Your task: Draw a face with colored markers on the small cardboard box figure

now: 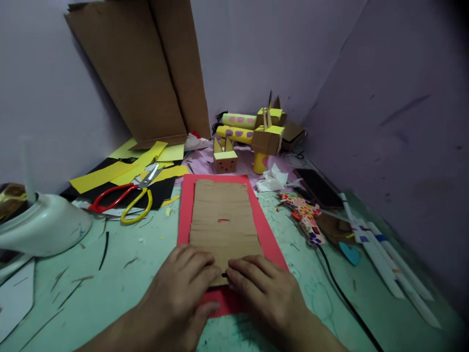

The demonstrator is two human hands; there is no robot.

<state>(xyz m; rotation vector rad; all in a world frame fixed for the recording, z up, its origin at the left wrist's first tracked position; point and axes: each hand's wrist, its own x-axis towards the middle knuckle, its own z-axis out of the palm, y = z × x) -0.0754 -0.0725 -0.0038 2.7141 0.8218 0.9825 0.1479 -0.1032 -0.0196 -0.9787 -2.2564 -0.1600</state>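
Note:
A brown cardboard piece (pixel 223 205) with a small slot near its middle lies on a larger red paper sheet (pixel 269 244). My left hand (pixel 179 288) rests on the cardboard's near left part, fingers lying over it and thumb apart below the near edge. My right hand (pixel 267 288) lies over the near right part, fingertips close to the left ones; its thumb is hidden. Between the fingertips a small dark slot shows in the cardboard. Both hands press from above, neither closed round anything.
Scissors (pixel 141 190) lie at left by yellow paper strips (pixel 106 176); a white pot-like vessel (pixel 62 225) stands nearer. Cardboard animal figures (pixel 267 139) and a small eared box (pixel 225 161) stand behind. On the right are a glue gun (pixel 308 220), phone (pixel 318 188) and white markers (pixel 384 259).

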